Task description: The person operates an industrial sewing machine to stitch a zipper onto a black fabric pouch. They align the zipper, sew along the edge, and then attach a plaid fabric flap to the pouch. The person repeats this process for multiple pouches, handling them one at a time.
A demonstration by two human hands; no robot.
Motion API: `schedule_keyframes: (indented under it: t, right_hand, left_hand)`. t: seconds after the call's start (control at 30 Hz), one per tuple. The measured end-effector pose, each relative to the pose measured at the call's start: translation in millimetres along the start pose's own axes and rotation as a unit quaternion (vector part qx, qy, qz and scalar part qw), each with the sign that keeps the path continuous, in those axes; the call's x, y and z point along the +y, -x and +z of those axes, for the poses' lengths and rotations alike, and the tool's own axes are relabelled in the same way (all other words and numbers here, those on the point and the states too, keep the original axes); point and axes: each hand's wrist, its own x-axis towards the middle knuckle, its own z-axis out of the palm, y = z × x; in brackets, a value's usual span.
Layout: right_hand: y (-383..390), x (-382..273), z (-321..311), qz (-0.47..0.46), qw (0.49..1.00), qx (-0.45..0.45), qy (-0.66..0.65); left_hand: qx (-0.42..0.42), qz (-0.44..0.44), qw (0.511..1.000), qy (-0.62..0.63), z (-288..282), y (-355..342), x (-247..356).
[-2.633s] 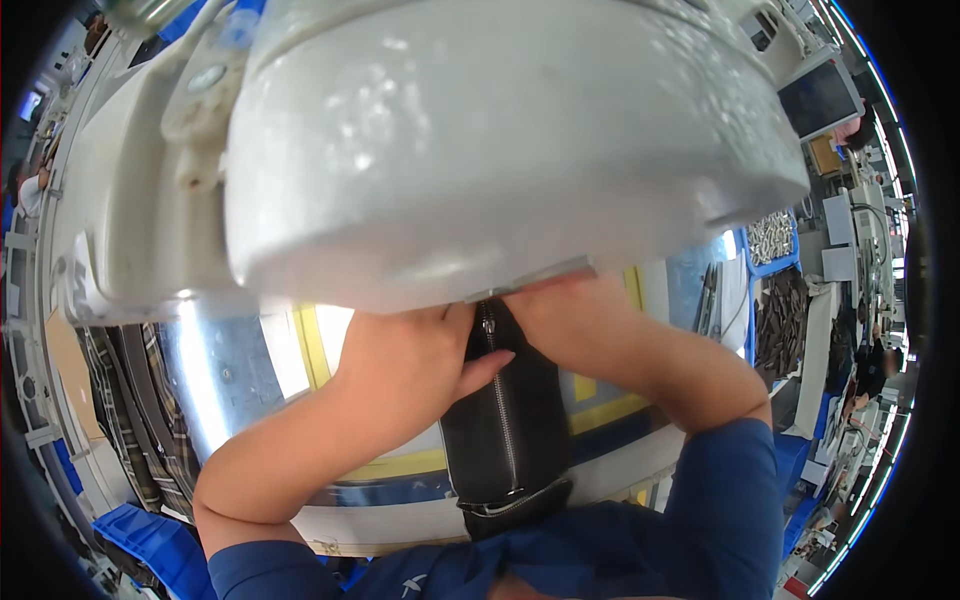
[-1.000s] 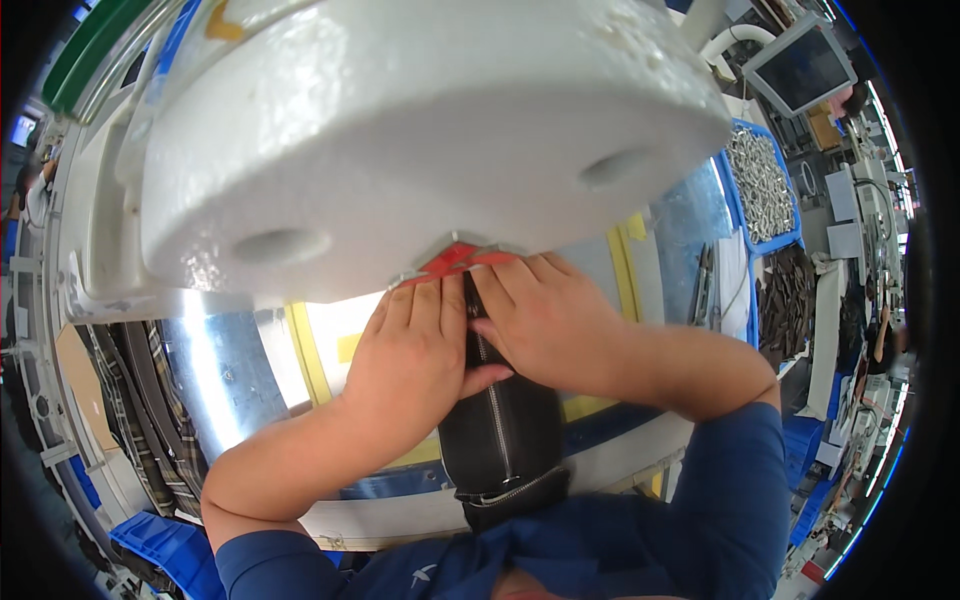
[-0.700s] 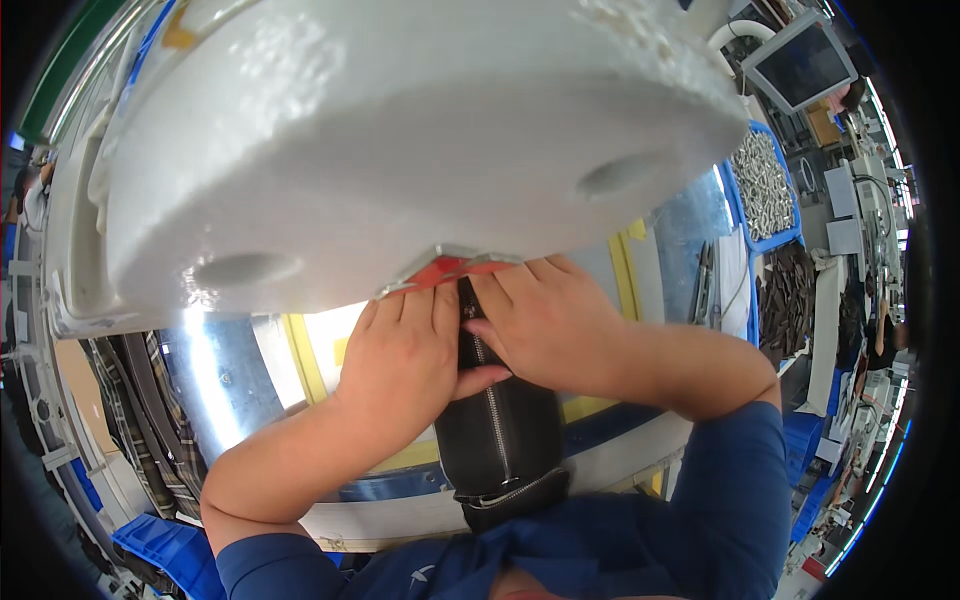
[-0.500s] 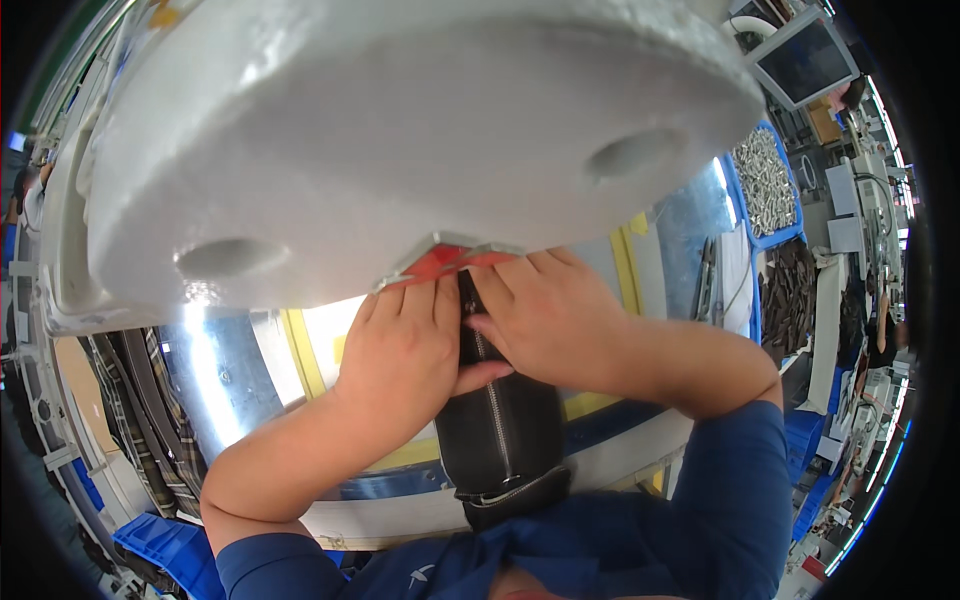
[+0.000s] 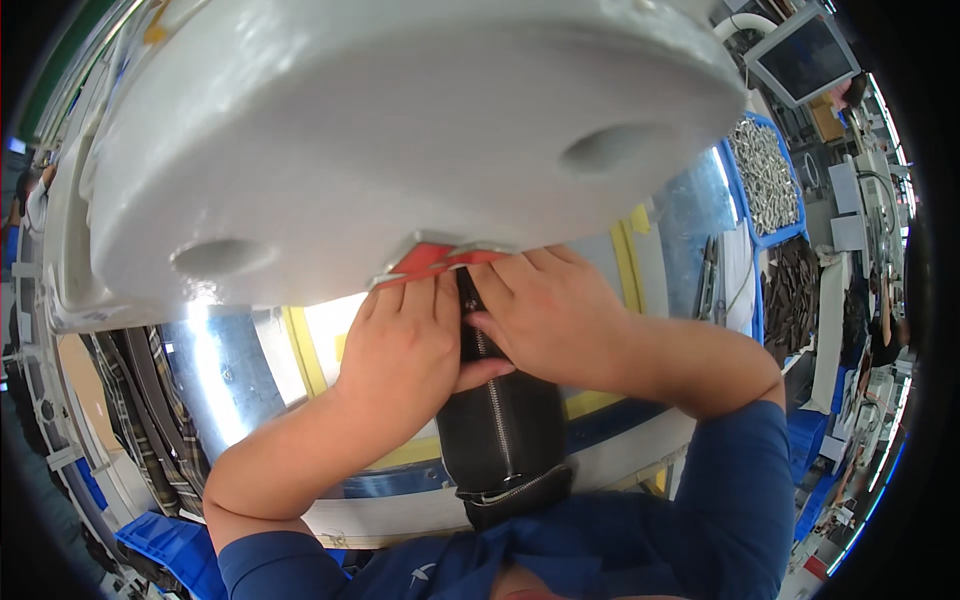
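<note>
A black piece [image 5: 530, 415] with a metal zipper [image 5: 492, 400] along its middle, like a pouch or bag part, runs from beneath the big grey-white sewing machine head [image 5: 420, 160] toward my chest. From the left, my left hand [image 5: 405, 335] grips its edge, thumb lying across the zipper. Opposite it, my right hand [image 5: 555, 315] is closed on the other side, its thumb by the zipper and above the left thumb. Both sets of fingertips reach under the machine's front edge, beside a red-and-silver emblem [image 5: 430, 258]. The needle area and the black piece's far end are hidden.
At right stand a blue bin [image 5: 768, 185] of small metal parts and a heap of dark strips [image 5: 790, 295]. A monitor [image 5: 805, 55] hangs at upper right. Dark and plaid fabric pieces [image 5: 150, 400] lie at left, above a blue crate [image 5: 175, 550]. Yellow tape [image 5: 305, 350] marks the work surface.
The machine head appears slightly further left in view, with a small shift of my viewpoint. My hands keep nearly the same hold on the black zippered piece.
</note>
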Motion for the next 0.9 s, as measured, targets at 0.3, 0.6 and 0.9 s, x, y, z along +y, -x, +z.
schedule_keyframes:
  t: [0.3,0.6,0.9]
  right_hand:
    - [-0.5,2.9,-2.3,-0.014,1.0,0.005,0.008]
    - [-0.6,2.4,-1.4,-0.015,1.0,-0.003,0.007]
    - [6.3,6.0,1.8,-0.109,0.992,0.057,0.016]
  left_hand:
    - [-0.036,-0.032,0.999,-0.009,-1.0,4.2,3.4]
    - [-0.036,-0.034,0.998,-0.039,2.6,6.7,4.8]
    - [-0.056,-0.039,0.997,-0.04,5.3,8.7,4.6]
